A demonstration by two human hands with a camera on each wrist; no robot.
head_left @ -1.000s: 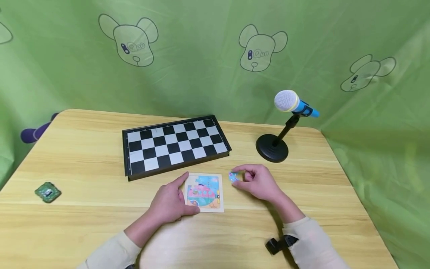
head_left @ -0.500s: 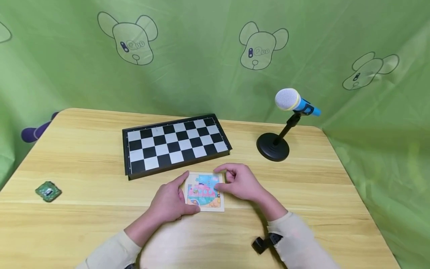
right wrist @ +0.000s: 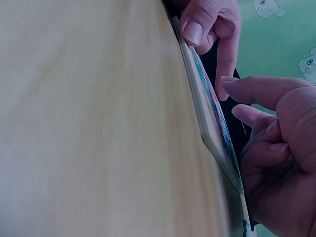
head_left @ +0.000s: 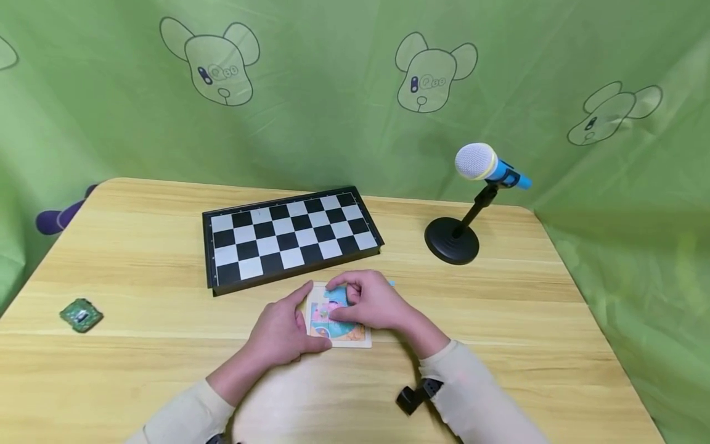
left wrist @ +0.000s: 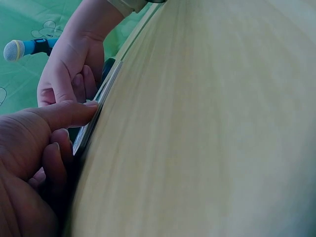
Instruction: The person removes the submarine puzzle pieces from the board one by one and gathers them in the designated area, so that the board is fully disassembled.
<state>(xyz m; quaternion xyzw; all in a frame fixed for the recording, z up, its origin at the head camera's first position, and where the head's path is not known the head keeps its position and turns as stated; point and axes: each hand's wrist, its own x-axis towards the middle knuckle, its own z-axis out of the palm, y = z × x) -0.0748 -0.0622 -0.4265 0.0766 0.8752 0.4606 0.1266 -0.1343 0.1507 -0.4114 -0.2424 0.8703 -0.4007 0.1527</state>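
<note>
Head view, puzzle board [head_left: 355,333]: lay flat on the counter [head_left: 138,259], just in front of the chessboard [head_left: 288,235], mostly covered by both hands.
Head view, left hand [head_left: 280,336]: steadied the board's left edge, thumb and forefinger spread along it, nothing clamped.
Head view, right hand [head_left: 373,303]: rested over the board's upper part, fingers curled down onto a piece (piece itself hidden, so pinching or merely pressing could not be told).
Head view, surroundings: microphone [head_left: 481,165] on its stand to the right, small green chip [head_left: 81,315] well apart at the left.
Left wrist view, puzzle board [left wrist: 98,106]: seen edge-on, thin, thumb [left wrist: 64,113] laid against its rim.
Right wrist view, puzzle board [right wrist: 210,116]: again edge-on, fingertips [right wrist: 229,81] touching the printed face.
Handling (a judgement): probably light, stiff, flat; loose pieces small and easily slipped; best held by the bare outer rim.
</note>
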